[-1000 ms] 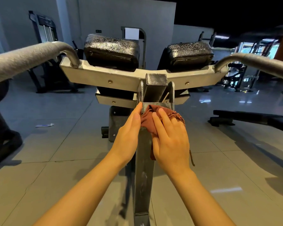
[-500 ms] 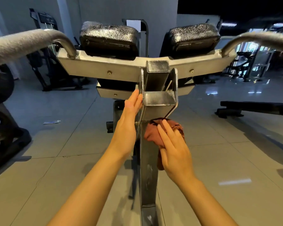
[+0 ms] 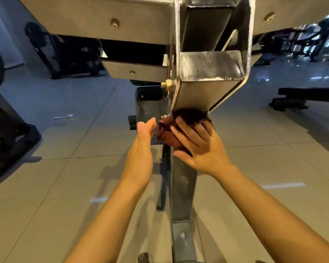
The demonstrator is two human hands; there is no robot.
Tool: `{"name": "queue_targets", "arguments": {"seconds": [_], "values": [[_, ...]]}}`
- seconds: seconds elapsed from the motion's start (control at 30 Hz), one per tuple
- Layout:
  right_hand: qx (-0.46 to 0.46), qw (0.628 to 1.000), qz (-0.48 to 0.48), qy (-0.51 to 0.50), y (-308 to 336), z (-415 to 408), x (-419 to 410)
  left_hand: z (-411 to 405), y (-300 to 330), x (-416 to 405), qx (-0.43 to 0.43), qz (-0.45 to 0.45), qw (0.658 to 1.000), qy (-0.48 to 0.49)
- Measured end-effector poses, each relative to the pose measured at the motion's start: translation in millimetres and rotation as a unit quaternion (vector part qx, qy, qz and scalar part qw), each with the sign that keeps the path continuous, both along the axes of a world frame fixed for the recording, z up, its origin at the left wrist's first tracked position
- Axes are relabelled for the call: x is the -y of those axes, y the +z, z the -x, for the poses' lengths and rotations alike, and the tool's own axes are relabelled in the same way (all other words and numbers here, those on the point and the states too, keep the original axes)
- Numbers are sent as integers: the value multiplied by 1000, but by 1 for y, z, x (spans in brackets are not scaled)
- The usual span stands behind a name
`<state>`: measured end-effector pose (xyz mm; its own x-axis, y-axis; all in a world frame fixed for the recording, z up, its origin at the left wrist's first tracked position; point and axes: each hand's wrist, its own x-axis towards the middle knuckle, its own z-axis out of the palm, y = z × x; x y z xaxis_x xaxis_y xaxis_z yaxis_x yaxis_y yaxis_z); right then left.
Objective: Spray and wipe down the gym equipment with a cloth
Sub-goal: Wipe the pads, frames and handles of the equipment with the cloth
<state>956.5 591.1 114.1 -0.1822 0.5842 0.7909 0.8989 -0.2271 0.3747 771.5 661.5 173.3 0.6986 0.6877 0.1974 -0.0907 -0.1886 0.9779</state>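
Observation:
A grey steel post of the gym machine rises in front of me and meets a steel bracket under the cross beam. My right hand presses a bunched reddish-brown cloth against the post just below the bracket, fingers spread over the cloth. Left of the post, my left hand is held edge-on, fingers straight, its tips close to the cloth and the lower bolt; I cannot tell whether it touches. No spray bottle is in view.
A brass nut and bolt stick out of the bracket's left side. Dark machine frames stand at far left, and a low black bench at right. A small scrap of litter lies on the tiled floor.
My head has come much closer to the post and lower, so the pads and handles have left the view. My right hand stays on the cloth beneath the bracket. My left hand dropped from the bracket's side.

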Motion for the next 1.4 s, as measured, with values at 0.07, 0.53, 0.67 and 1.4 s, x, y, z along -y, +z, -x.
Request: {"name": "queue_targets", "arguments": {"seconds": [0.07,0.53,0.67,1.4], "values": [[-27,1000,-10,13,-26,-6,-2,-7,-1,-3,-6,1,1000,-1],[-160,983,-77,-49,-26,24,-7,-24,2,13,-4,16,1000,-17],[-194,974,-102,-61,-49,26,-13,-21,2,16,-17,-5,999,-29],[-201,975,-73,-57,-90,35,-7,-21,-21,3,-54,9,998,-22]]}}
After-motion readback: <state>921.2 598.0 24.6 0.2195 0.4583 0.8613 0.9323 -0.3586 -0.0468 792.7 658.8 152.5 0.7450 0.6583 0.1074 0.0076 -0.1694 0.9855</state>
